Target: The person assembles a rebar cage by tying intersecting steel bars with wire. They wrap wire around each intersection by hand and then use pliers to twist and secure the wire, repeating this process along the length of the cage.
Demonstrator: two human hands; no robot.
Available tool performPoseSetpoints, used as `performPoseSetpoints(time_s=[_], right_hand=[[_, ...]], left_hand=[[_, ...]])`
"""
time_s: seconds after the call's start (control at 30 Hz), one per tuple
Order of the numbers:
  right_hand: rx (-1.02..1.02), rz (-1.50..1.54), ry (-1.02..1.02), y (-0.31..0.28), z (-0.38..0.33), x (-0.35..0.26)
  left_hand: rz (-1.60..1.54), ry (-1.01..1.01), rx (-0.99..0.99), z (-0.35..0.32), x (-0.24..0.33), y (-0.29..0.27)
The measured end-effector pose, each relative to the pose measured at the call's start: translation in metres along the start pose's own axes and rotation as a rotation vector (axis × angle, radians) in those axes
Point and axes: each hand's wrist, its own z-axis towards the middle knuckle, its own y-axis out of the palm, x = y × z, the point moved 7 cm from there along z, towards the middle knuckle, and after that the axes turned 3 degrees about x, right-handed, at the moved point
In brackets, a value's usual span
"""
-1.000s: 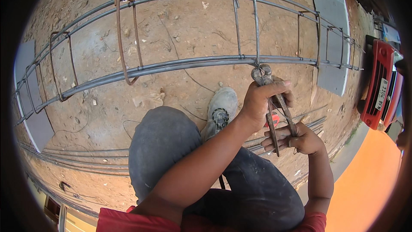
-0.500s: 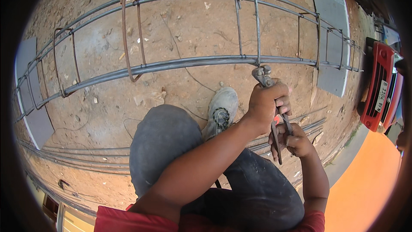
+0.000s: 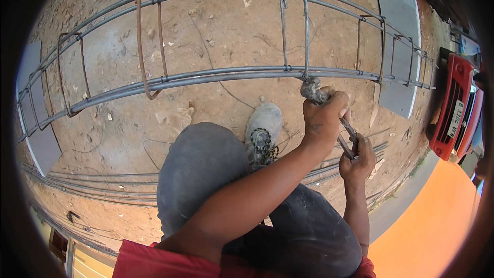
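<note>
I grip a pair of end-cutting pincers [image 3: 312, 91] with both hands, the metal worn and dusty. My left hand [image 3: 324, 116] is wrapped round the tool just behind its head. Around the ends of its handles, nearer my body, my right hand [image 3: 358, 158] is closed. The pincers' head touches the lower bars of a long rebar cage [image 3: 221, 75], where a grey stirrup [image 3: 307, 31] meets them. The jaws are too small and dark to tell what lies between them. Rust-brown stirrups [image 3: 140, 46] stand farther left along the cage.
Grey blocks [image 3: 399, 46] stand under the cage's right end and its left end [image 3: 41, 139]. Loose bars [image 3: 113, 183] lie on the dirt behind my bent knee [image 3: 203, 170]. My shoe [image 3: 264, 128] is near the cage. A red vehicle [image 3: 453, 108] is at the far right.
The handle ends have come closer together, with my right hand now closed round both. My left hand has shifted slightly right and turned. The pincers' head stays at the same joint.
</note>
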Motion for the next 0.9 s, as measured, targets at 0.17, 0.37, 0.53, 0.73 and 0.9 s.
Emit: performPoseSetpoints(time_s=[0.17,0.37,0.53,0.73,0.9], right_hand=[[-0.120,0.055,-0.023,0.008,0.026,0.024],[-0.228,0.123,0.037,0.011,0.025,0.026],[-0.692,0.280,0.419,0.022,0.001,0.025],[-1.389,1.164,0.972,0.045,-0.047,-0.009],[-1.414,1.413,0.863,0.045,-0.042,-0.030]], left_hand=[[0.030,0.077,-0.039,0.004,0.004,0.003],[0.096,0.109,-0.058,0.001,0.006,0.000],[0.257,0.127,-0.048,-0.008,0.009,-0.014],[0.386,0.207,-0.003,-0.012,0.015,-0.029],[0.292,0.049,-0.051,-0.006,0.010,-0.030]])
